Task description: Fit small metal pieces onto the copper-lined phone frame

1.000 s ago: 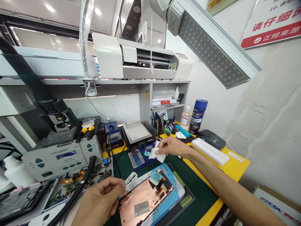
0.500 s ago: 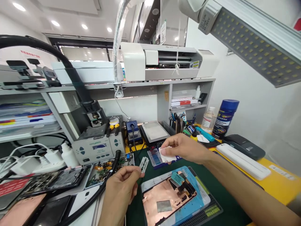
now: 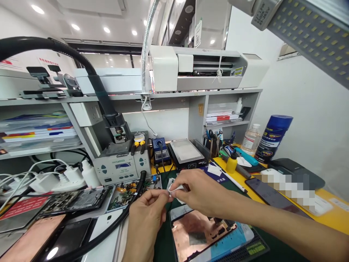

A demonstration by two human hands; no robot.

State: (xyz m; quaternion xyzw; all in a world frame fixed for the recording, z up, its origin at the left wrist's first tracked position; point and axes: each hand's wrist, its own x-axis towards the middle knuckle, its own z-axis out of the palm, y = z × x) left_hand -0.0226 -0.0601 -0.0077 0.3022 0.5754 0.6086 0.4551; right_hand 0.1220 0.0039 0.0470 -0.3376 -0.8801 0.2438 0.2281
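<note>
My left hand (image 3: 145, 222) pinches a thin razor blade (image 3: 171, 181) between thumb and fingertips; most of the blade is hidden behind my fingers. My right hand (image 3: 196, 187) is closed on a folded white wipe (image 3: 178, 187), pressed up against the blade at my left fingertips. Just below my hands lies an opened phone part with a copper-coloured sheet (image 3: 185, 233). It rests on a blue surface (image 3: 241, 233) over a dark mat, and my right forearm covers its upper right part.
On the left are a tray of small circuit boards (image 3: 122, 198), several phone parts and a black hose (image 3: 111, 227). Behind stand a grey rework station (image 3: 122, 167) and a flat heating plate (image 3: 187, 151). A yellow bottle (image 3: 231, 163), spray can (image 3: 274, 138) and dark phone (image 3: 269, 194) are at right.
My right hand has moved left and down, bringing the white wipe to the razor blade in my left hand. The view has shifted slightly.
</note>
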